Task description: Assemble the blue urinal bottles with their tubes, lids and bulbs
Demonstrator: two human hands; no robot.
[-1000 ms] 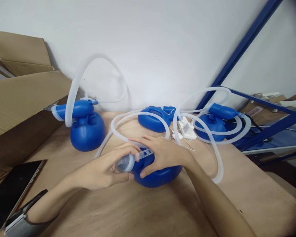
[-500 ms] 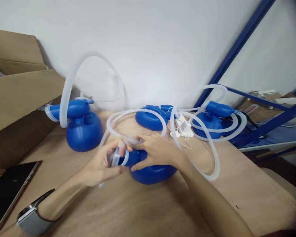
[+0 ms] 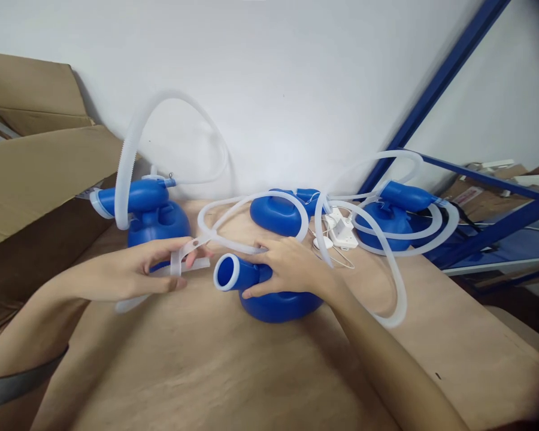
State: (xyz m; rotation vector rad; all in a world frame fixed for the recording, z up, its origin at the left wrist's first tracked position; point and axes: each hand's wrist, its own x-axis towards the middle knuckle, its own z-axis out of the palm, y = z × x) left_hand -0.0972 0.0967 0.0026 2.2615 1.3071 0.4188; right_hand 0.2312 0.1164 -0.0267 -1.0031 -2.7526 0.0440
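Observation:
My right hand (image 3: 291,266) is wrapped round the neck of a blue plastic urinal bottle (image 3: 278,308) in the middle of the table. Its round mouth (image 3: 226,272), with a white rim, faces left and is uncovered. To the left of that mouth, my left hand (image 3: 139,269) grips a translucent cap (image 3: 176,264) between thumb and fingers, apart from the bottle. A clear hose (image 3: 132,304) shows below the left hand; whether it joins the cap is hard to tell. Part of the bottle's neck is hidden under my right fingers.
Similar blue bottles with clear hoses stand behind: one at left (image 3: 161,221), one at centre back (image 3: 273,215), one at right (image 3: 384,224). A white power strip (image 3: 344,232) lies among the hoses. A cardboard box (image 3: 49,173) is at left, a blue metal rack (image 3: 440,78) at right.
The translucent cap has come away from the bottle's mouth, and my left hand has carried it left. My right hand stays on the bottle's neck. The view has shifted slightly.

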